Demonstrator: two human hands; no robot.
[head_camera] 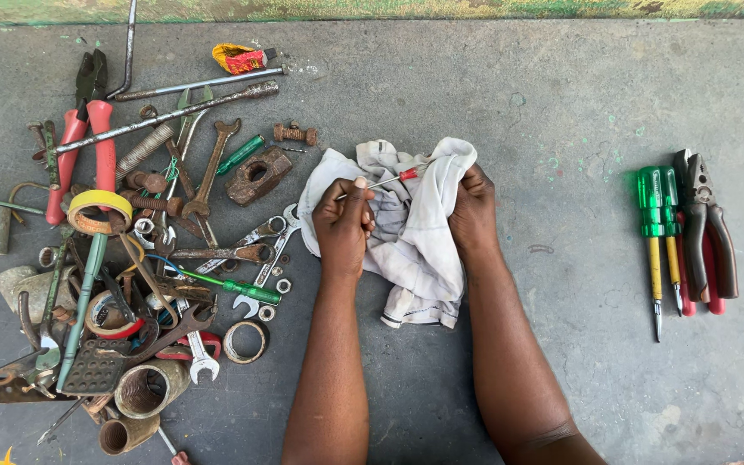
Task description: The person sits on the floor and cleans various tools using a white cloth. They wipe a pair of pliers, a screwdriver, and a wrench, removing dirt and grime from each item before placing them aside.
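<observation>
My left hand [343, 222] pinches the metal shaft of a small screwdriver [387, 179], whose red handle end disappears into a crumpled white rag [419, 241]. My right hand [474, 211] grips the rag around that handle end. Rag and both hands rest on the grey concrete floor [561, 95] in the middle of the head view. The screwdriver's tip is hidden by my left fingers.
A heap of rusty tools [148, 250] lies at the left: spanners, red-handled cutters [83, 129], tape rolls, pipe fittings, a hammer head [258, 175]. At the right lie two green-handled screwdrivers [654, 224] and pliers [709, 232] side by side.
</observation>
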